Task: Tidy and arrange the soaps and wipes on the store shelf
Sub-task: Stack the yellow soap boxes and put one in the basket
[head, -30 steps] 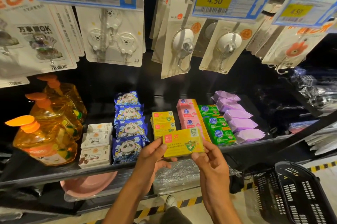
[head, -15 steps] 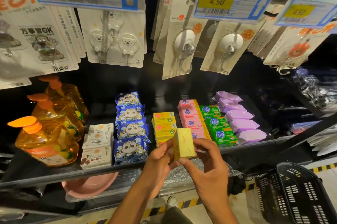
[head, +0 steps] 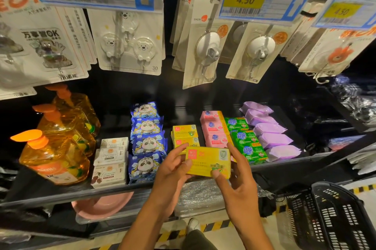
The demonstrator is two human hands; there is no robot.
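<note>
At a dimly lit black store shelf (head: 61, 193), we are holding a flat yellow cardboard soap box (head: 207, 161) just before the shelf's front edge, our left hand (head: 173, 170) pinching its left end, our right hand (head: 238, 180) its right. Its long axis is running left to right; the matching stack of yellow soap boxes (head: 184, 135) is sitting just behind, nearer our left hand.

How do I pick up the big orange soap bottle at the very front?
Probably from the front: the orange bottle stands upright at the shelf edge, another bottle close behind it. Its body looks wide, so put your grip on the narrow neck under the pump and steady its side.
</note>
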